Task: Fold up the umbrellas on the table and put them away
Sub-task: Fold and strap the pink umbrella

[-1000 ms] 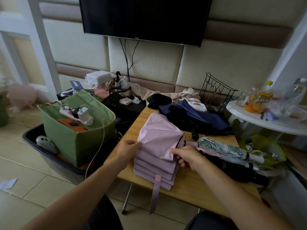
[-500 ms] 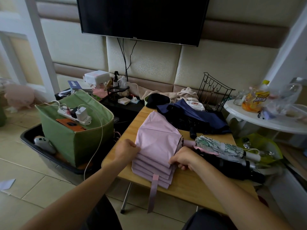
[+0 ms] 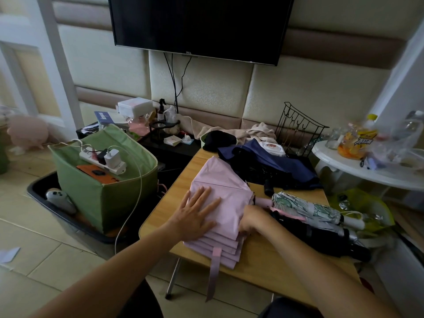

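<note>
The pink umbrella [image 3: 226,198] lies on the desk [image 3: 270,267], its long axis running from the near desk edge, where its strap [image 3: 213,271] hangs over, toward the TV [image 3: 199,24] marked TCL. The left hand [image 3: 195,216] presses flat on it; the right hand [image 3: 252,220] grips its right edge, beside two rolled umbrellas [image 3: 314,216]
</note>
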Tool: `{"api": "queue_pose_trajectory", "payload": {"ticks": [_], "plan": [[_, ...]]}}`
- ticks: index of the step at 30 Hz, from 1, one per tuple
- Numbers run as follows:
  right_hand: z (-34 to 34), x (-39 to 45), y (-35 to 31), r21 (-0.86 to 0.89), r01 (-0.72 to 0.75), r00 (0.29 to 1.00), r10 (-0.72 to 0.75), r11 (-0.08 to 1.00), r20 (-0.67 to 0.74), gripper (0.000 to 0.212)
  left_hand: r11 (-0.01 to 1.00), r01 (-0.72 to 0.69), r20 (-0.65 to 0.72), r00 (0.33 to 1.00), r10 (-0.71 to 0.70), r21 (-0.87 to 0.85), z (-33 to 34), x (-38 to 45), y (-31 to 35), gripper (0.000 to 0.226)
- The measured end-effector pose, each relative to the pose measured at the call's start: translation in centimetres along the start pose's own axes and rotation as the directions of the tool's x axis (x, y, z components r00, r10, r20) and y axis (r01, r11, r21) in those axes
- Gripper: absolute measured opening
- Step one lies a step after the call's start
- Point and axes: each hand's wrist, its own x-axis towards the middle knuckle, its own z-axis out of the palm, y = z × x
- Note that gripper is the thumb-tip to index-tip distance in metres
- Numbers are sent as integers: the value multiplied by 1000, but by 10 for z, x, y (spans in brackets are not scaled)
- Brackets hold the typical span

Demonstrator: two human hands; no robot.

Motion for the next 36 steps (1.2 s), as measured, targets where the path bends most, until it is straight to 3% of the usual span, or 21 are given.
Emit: {"api": "queue_pose_trajectory", "payload": {"ticks": [1, 3, 5, 7, 9, 13, 15, 17, 19, 22, 24, 27, 29, 31, 33, 36], "plan": [[-3, 2, 0, -24, -23, 998, 22, 999, -51, 30, 1000, 1, 10, 1000, -1, -8, 4, -2, 0, 71], [-13, -3, 0, 42, -48, 963, 58, 998, -263, 27, 1000, -8, 1, 1000, 8, -11, 7, -4, 1, 70], [-21, -1, -1, 112, 26, 874, 32, 993, -485, 17, 1000, -10, -19, 1000, 10, -15, 10, -5, 1, 70], [-26, 9, -2, 172, 130, 838, -16, 976, -546, 17, 999, -6, -33, 999, 4, -32, 12, -5, 2, 70], [-32, 24, -3, 236, 192, 871, -55, 953, -487, 25, 999, -3, -44, 999, 2, -43, 13, -5, 2, 70], [-41, 46, -3, 421, 131, 955, -1, 898, -295, 25, 998, -6, -67, 998, 1, -68, 14, -6, 2, 69], [-43, 61, 3, 611, 107, 960, 78, 785, -269, 33, 997, -3, -56, 998, -2, -77, 13, -6, 2, 69], [-48, 69, 6, 799, 57, 966, 170, 599, -197, 40, 996, 2, -30, 1000, -5, -90, 12, -6, 3, 69], [-56, 67, 4, 878, 33, 975, 177, 477, -133, 36, 993, 1, -18, 1000, -3, -117, 12, -6, 2, 69], [-58, 71, 3, 843, -21, 994, 101, 538, -39, 32, 990, -9, -14, 1000, 7, -144, 10, -7, 2, 68], [-55, 76, 1, 836, 16, 997, 53, 549, -54, 29, 990, -7, 0, 1000, 7, -142, 9, -7, 2, 68], [-52, 77, 1, 880, 198, 975, 8, 432, -223, 16, 991, -3, 4, 1000, 3, -135, 9, -6, 2, 68], [-56, 68, 3, 869, 335, 932, 7, 363, -362, 21, 991, -1, 11, 1000, 2, -131, 9, -5, 1, 68], [-62, 62, 7, 859, 402, 909, -29, 316, -415, 28, 991, 1, 20, 1000, 2, -135, 9, -5, 2, 68], [-65, 55, 7, 885, 377, 921, -14, 272, -388, 46, 991, 5, 25, 1000, -1, -137, 9, -5, 1, 67], [-63, 45, 12, 930, 304, 949, 17, 207, -314, 91, 993, 11, 30, 1000, -8, -120, 7, -5, 2, 67]]}}
